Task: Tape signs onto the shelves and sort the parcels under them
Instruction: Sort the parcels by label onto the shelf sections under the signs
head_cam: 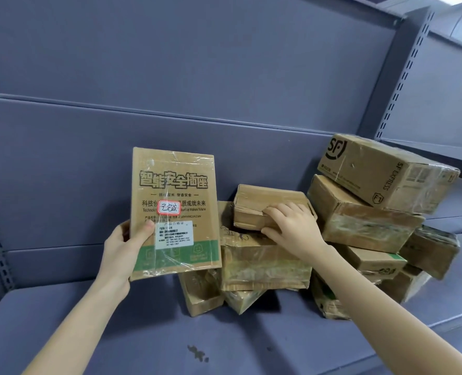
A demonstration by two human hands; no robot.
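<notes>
Two bare forearms are being reached in from the lower edge over the grey shelf (102, 320), on whose board a dark stain (197, 353) is showing near the front. A flat cardboard parcel (174, 185) is being gripped upright by the left hand (121, 247), off the board and in front of the grey back panel (170, 77), with the thumb pressed on its printed face and the fingers hidden behind its left edge. Its brown face is being crossed by bold Chinese lettering at the top, smaller lines below and a green band along the bottom, and clear tape is shining over it. A red-bordered label (169, 207) with handwriting is being carried at the middle of that face, and a white printed sticker (173, 235) just below it. The right hand (292, 226) is being laid on a small taped box (265, 201) at the top of the parcel pile (265, 266), fingers curled over its near edge and thumb against its front, so the box is being grasped. The pile is being supported by the right part of the shelf, against the back panel: worn brown cartons wrapped in tape, tilted and leaning on each other. An SF Express box (381, 171) is being borne, tilted, on top at the right, beside a perforated upright (403, 77)
</notes>
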